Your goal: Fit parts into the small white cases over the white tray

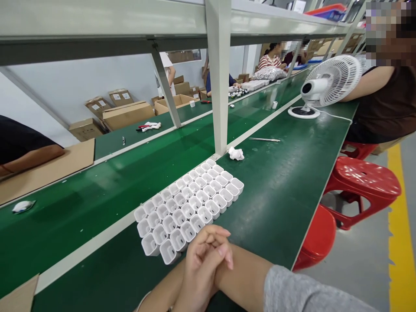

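Note:
My two hands rest together on the green bench at the bottom middle. My left hand lies folded over my right hand, of which only the wrist end shows, below a grey sleeve. Neither hand holds any object that I can see. Just beyond the fingers, almost touching them, lies a white plastic tray of several rows of small square cups, set at a slant across the bench and the white strip beside the belt. The cups look empty from here.
A green conveyor belt runs on the left behind a grey post. A crumpled white wad, a thin tool and a white desk fan lie further along. A seated person is at the right; red stools stand by the edge.

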Action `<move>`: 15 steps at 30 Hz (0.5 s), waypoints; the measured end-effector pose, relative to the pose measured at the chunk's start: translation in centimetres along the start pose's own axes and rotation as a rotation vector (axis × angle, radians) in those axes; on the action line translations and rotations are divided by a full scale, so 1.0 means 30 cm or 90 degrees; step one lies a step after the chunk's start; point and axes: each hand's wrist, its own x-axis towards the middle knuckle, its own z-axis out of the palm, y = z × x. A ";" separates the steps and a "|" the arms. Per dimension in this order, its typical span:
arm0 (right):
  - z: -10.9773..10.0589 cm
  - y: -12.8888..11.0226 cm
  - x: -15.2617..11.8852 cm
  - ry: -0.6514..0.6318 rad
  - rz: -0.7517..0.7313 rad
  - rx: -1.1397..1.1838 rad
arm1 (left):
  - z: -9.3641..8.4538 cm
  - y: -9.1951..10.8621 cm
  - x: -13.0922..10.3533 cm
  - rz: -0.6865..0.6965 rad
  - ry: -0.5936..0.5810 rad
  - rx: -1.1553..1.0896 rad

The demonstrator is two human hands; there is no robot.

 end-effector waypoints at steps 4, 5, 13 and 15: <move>0.037 0.008 0.001 0.153 -0.116 0.085 | -0.001 0.002 0.004 -0.003 0.016 -0.035; 0.046 0.008 -0.005 0.168 -0.107 0.088 | 0.000 0.001 0.005 0.000 0.016 -0.037; 0.052 -0.014 -0.094 0.157 0.182 -0.126 | -0.004 -0.011 0.008 0.010 0.004 -0.044; 0.047 -0.011 -0.097 0.126 0.225 -0.127 | -0.003 -0.006 0.007 0.004 0.001 -0.036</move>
